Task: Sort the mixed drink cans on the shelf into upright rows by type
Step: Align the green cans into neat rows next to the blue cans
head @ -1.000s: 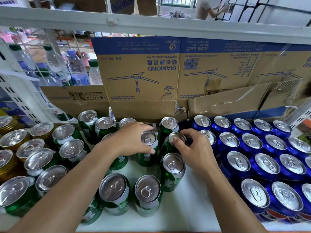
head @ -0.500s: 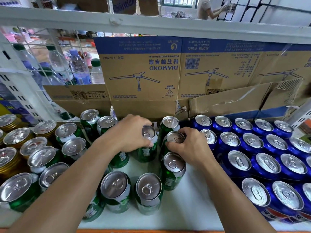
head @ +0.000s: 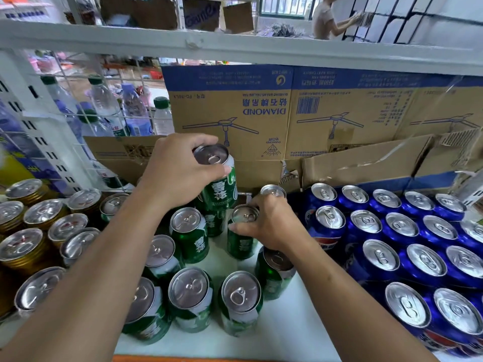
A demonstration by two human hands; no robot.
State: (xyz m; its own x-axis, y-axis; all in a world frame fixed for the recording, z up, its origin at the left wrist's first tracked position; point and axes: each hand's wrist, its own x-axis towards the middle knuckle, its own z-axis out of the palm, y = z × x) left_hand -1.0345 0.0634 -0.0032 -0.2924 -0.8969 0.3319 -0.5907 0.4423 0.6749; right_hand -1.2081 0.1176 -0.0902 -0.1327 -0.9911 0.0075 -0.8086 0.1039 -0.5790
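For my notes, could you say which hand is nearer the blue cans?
Right. The right hand grips a green can beside the blue cans; the left hand holds a raised can farther left.

Bright, even daylight, probably from the window beyond the left grip; can lids right of it glare, edges bow, background blurs.

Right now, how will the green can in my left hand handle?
Probably stiff: the green can shows no dents under the left hand. Its tab looks unopened, so likely full and heavy. Smooth round sides may roll if tipped.
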